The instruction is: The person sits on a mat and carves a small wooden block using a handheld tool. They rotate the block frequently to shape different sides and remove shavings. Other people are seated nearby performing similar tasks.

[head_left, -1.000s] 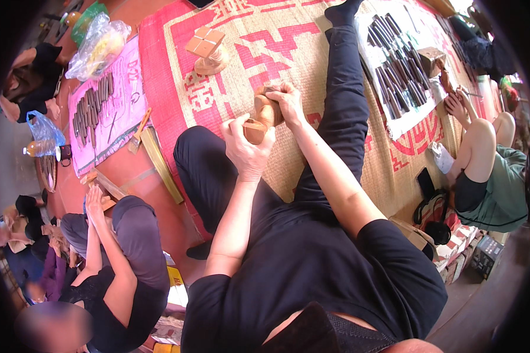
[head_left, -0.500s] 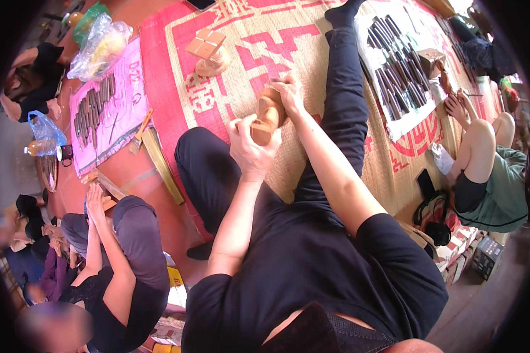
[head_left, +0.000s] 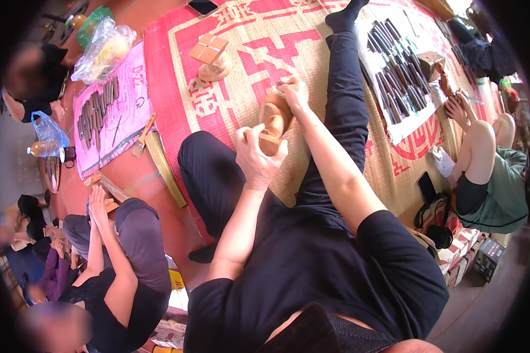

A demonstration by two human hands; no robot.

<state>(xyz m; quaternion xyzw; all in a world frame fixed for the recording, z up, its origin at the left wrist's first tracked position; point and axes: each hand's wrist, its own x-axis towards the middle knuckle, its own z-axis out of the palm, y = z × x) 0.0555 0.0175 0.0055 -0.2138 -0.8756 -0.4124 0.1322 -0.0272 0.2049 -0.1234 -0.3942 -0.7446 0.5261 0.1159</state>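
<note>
Between my hands, above the woven mat (head_left: 271, 50), is a light-brown wood carving (head_left: 274, 120) with rounded curves and a flat, squared end toward me. My left hand (head_left: 259, 156) is closed round that near end, thumb on one side and fingers on the other. At the far end, my right hand (head_left: 294, 94) grips the carving with bent fingers; the part under them is hidden. A second wooden piece (head_left: 216, 67), with a square top marked by crossing lines and a rounded body, stands on the mat ahead and to the left.
Dark carving tools lie in rows on a white cloth (head_left: 399, 120) at right and a pink cloth (head_left: 94, 156) at left. A brush (head_left: 142, 138) and a wooden strip (head_left: 164, 170) lie by the mat's left edge. People sit on both sides, one co-worker (head_left: 121, 276) close at lower left.
My left hand and the carving's near end have shifted slightly toward me and to the right. Both hands keep their hold. The view has moved a little.
</note>
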